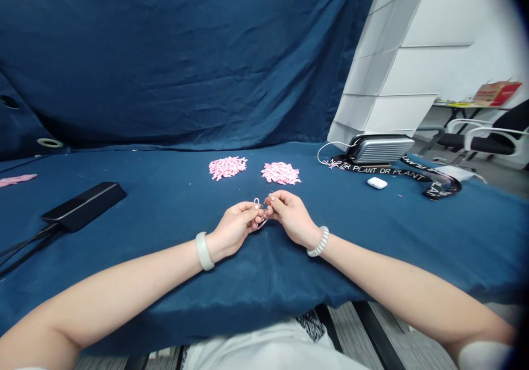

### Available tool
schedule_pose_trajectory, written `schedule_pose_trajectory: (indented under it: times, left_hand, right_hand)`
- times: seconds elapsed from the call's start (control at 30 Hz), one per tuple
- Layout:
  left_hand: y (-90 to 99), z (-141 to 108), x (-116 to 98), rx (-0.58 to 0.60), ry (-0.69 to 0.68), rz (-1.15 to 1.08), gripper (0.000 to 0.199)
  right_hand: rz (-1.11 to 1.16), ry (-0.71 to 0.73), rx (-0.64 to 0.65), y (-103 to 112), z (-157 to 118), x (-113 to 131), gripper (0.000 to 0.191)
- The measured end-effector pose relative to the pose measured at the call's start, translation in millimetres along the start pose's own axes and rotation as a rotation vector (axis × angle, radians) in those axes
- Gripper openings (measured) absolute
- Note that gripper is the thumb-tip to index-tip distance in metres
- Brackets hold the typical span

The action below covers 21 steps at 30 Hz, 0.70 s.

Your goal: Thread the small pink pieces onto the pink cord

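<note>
My left hand (235, 226) and my right hand (292, 219) meet fingertip to fingertip above the front of the cloth-covered table. Both are closed in a pinch on a thin pink cord (262, 225); a small loop of it stands up by my left thumb, and a bit shows below the fingers. How the cord runs between the fingertips is too small to make out. Just beyond my hands lie two heaps of small pink pieces, a left heap (227, 168) and a right heap (281, 173).
A black box with cables (85, 206) lies at left, near a pink strip (17, 180). To the right are a ribbed silver device (382, 150), a black lettered strap (388, 170) and a white earbud case (377, 183). Blue cloth (185, 61) hangs behind, beside white panels (407, 72).
</note>
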<state>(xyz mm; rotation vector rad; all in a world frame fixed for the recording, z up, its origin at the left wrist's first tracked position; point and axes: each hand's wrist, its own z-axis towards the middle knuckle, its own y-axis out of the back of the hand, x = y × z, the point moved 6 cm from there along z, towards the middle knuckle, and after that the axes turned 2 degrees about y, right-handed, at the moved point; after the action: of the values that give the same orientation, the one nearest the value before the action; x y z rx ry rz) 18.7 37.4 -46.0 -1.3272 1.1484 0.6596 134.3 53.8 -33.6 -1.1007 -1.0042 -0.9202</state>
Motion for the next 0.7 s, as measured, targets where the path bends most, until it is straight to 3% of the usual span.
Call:
schedule_pose_trajectory:
  times: [0.3, 0.57, 0.7]
  left_hand:
    - [3.2, 0.6, 2.2, -0.01, 0.055, 0.004, 0.023]
    - [-3.2, 0.5, 1.6, 0.124, 0.057, 0.061, 0.022]
    - [-6.6, -0.6, 0.8, 0.156, 0.083, 0.117, 0.025]
  right_hand:
    - [-0.388, 0.237, 0.026, 5.3, -0.2, 22.2, 0.024]
    - [-0.298, 0.211, 0.154, -1.4, -1.6, 18.2, 0.023]
    - [-0.265, 0.174, 0.144, -0.4, -1.0, 14.0, 0.018]
